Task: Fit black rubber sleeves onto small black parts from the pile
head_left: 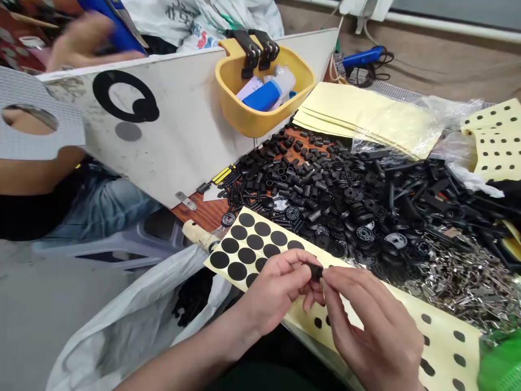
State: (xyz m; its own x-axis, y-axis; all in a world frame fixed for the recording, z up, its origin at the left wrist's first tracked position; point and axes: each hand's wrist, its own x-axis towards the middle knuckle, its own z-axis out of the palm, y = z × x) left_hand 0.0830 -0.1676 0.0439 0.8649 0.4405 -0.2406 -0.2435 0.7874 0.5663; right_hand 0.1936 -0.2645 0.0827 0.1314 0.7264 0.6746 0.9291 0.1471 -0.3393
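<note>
A small black plastic cylinder (315, 271) is pinched between the thumb and fingers of my left hand (280, 285). My right hand (370, 320) has its thumb and forefinger closed together against the cylinder's right end; whatever they may hold there is hidden. Under both hands lies a pale yellow sheet of round black stickers (255, 242), large dots on its left part. A second pale yellow sheet (443, 347) with small black dots extends to the right beneath my right hand.
Black plastic parts (325, 190) are heaped across the table, with small metal pieces (468, 271) on the right. A yellow basket (248, 122) hangs on a white partition (183, 114). Beyond it, another person's blurred hand (83, 41) shows. A white sack (122, 320) stands open below; a green basket (502, 364) is lower right.
</note>
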